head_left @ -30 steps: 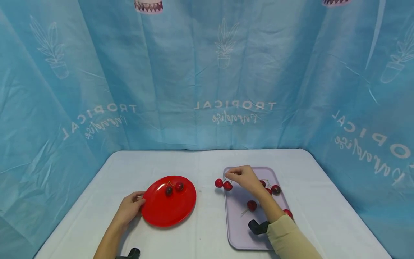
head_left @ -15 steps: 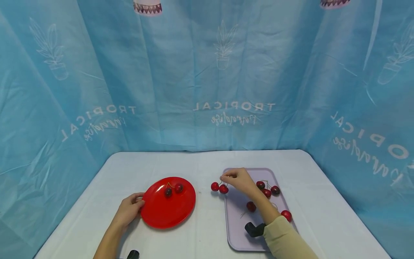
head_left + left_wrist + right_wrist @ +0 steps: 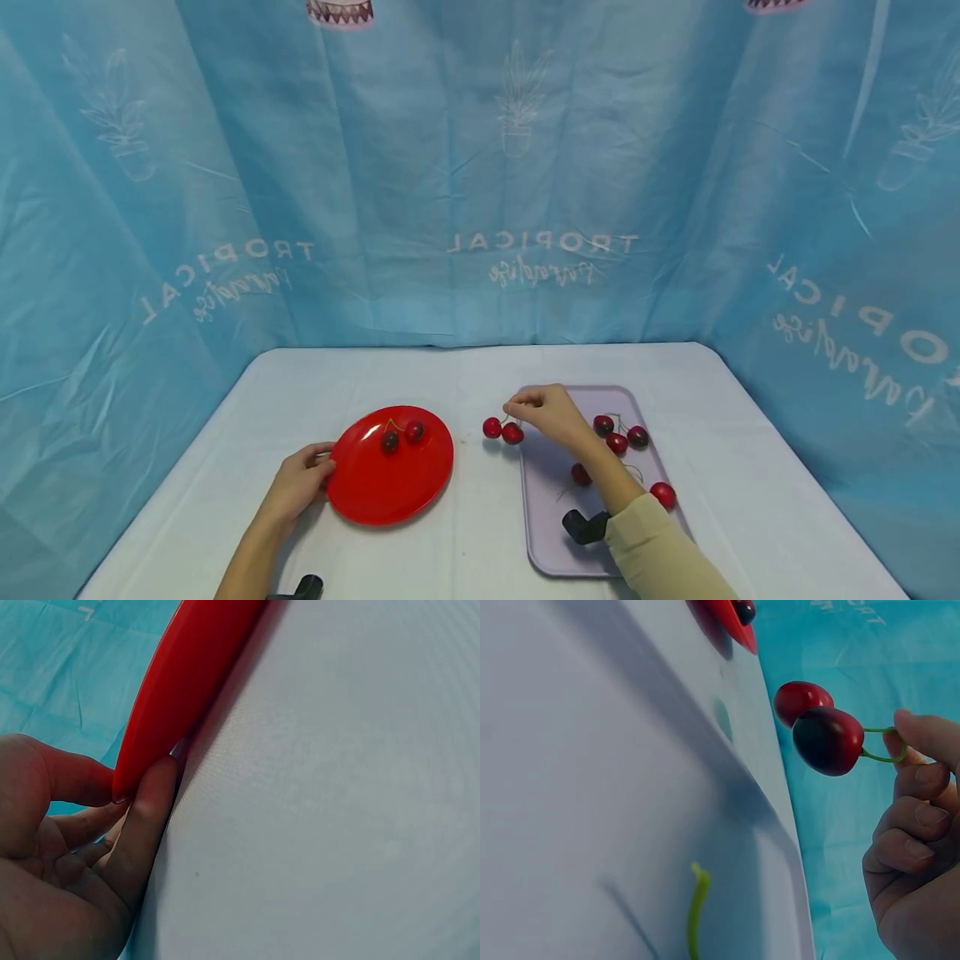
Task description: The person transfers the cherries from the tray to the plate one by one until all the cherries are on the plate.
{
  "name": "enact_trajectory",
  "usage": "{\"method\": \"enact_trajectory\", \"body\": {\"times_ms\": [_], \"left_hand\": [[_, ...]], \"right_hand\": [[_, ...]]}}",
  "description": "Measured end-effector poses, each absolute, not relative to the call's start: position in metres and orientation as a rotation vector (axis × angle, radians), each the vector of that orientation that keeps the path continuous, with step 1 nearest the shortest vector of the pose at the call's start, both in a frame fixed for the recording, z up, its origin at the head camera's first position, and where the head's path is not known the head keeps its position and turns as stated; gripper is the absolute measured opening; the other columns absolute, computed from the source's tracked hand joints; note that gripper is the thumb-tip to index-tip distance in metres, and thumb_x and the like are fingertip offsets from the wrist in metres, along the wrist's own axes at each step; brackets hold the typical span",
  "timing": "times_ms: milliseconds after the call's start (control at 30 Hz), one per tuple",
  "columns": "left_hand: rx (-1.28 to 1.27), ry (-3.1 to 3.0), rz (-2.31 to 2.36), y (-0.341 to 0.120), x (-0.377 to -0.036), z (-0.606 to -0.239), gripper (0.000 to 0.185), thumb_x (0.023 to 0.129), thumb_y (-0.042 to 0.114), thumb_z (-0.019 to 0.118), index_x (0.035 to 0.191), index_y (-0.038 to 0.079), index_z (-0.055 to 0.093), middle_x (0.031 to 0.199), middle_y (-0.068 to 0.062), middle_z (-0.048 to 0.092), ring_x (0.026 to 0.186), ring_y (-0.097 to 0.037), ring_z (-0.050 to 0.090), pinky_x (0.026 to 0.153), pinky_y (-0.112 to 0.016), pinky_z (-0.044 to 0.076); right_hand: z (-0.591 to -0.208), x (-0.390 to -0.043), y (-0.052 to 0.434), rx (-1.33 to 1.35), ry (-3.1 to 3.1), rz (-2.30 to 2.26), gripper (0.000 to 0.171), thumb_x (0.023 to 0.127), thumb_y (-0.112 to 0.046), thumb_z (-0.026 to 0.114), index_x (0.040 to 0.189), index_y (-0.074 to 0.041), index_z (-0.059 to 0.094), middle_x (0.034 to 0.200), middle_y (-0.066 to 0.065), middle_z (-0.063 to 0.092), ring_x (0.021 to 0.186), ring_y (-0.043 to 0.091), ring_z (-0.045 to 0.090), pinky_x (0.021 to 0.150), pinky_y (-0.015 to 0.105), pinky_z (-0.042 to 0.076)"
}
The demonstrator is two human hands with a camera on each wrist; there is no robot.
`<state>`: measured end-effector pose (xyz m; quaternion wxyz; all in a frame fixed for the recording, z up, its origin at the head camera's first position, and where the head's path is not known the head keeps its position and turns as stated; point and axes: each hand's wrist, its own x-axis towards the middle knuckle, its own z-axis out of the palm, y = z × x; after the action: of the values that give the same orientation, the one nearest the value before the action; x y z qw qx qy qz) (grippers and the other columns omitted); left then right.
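Risk, as judged: paired cherries (image 3: 502, 430) held only by thin green stems pinched between thumb and forefinger of right hand (image 3: 543, 412), fruit dangling free below the pinch; a stem slipping or snapping would likely drop the pair onto the counter (image 3: 480, 542) in the gap between tray and plate, free to roll. Second risk: red plate (image 3: 392, 477) steadied only at its near-left rim by left hand (image 3: 298, 487); in the left wrist view, thumb above and fingertips (image 3: 154, 787) under the edge in a light grip, so an upward pull could tilt the plate and send the two cherries on it (image 3: 402, 436) sliding. Nearest to the right forearm: lilac tray (image 3: 551, 550) beneath it, single cherry (image 3: 662, 495) just right of the beige sleeve (image 3: 660, 554), another cherry (image 3: 581, 474) touching-close to the left of the wrist. Further out: cluster of three cherries (image 3: 618, 434) to the right of the right hand, near but apart. Held pair hanging off the left of the right hand, just past the tray's left edge, above the counter, clear of the surface in the right wrist view; well right of the left hand, plate between. Beyond both hands: blue printed curtain (image 3: 480, 167).
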<state>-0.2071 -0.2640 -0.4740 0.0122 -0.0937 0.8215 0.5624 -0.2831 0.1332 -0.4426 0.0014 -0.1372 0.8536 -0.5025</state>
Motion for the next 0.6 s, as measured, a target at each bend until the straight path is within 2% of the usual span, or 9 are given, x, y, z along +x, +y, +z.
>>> {"method": "enact_trajectory", "body": {"times_ms": [467,600], "left_hand": [[-0.300,2.569,1.751,-0.262,-0.207,-0.476,0.040,0.096,0.010,0.051,0.134,-0.004,0.046,0.118,-0.024,0.057,0.080,-0.022,0.063,0.067,-0.034,0.057],[-0.309,2.576,1.743,-0.264,-0.209,-0.477,0.041,0.096,0.010,0.052,0.135,-0.003,0.046,0.118,-0.023,0.057,0.081,-0.022,0.063,0.068,-0.034,0.057]], "right_hand": [[-0.442,-0.281,0.122,-0.412,2.621,-1.617,0.024,0.083,-0.041,0.073,0.092,-0.019,0.075,0.087,-0.003,0.068,0.081,0.020,0.055,0.068,0.034,0.046],[-0.436,-0.280,0.120,-0.426,2.613,-1.630,0.021,0.085,-0.038,0.072,0.092,-0.019,0.075,0.089,0.002,0.069,0.080,0.020,0.055,0.068,0.034,0.045]]}}
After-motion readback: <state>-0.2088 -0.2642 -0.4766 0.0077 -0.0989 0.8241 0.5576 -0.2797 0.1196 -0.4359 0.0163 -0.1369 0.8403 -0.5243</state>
